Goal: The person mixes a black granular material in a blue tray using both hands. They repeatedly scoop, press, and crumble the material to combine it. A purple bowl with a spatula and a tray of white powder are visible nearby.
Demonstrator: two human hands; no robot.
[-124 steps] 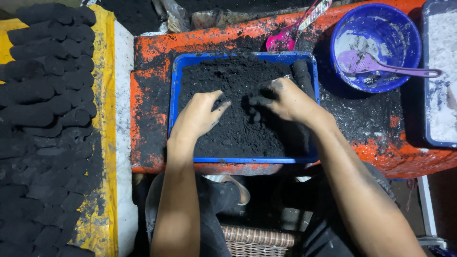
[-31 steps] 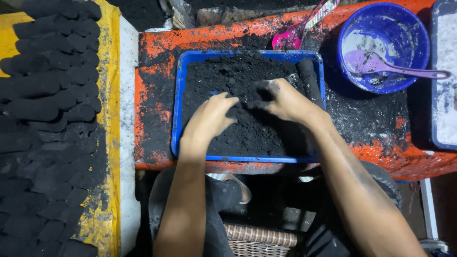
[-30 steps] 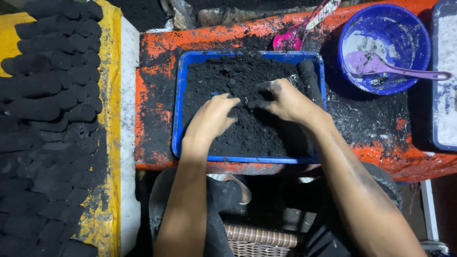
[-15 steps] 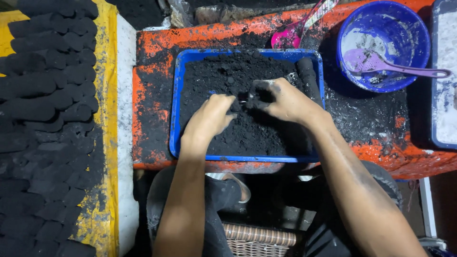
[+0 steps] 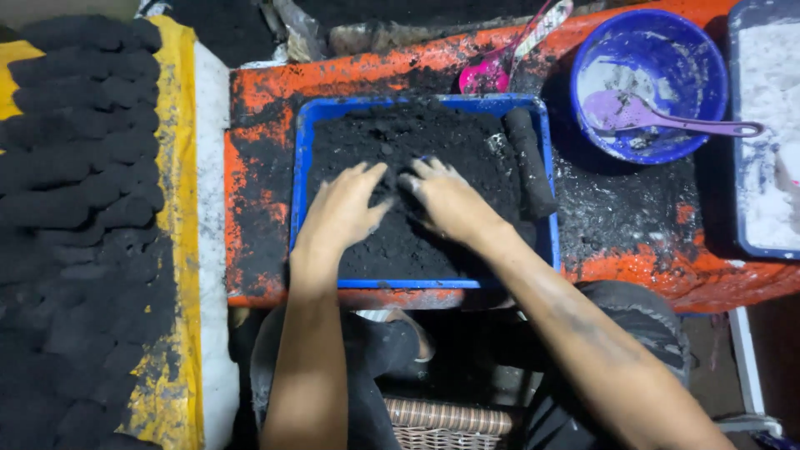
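Left hand [image 5: 342, 212] and right hand [image 5: 450, 204] flat, fingers spread wide, gripping nothing, on black powder [image 5: 400, 137] banked in blue tray [image 5: 298, 183]; rolled black stick [image 5: 530, 162] just right, against wall.

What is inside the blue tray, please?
The blue tray holds black powder and a black cylinder. Both hands, left hand and right hand, cover its middle, hiding what lies beneath.

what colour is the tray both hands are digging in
Blue: the tray has blue walls around black powder, seen best in the head view, the only one.
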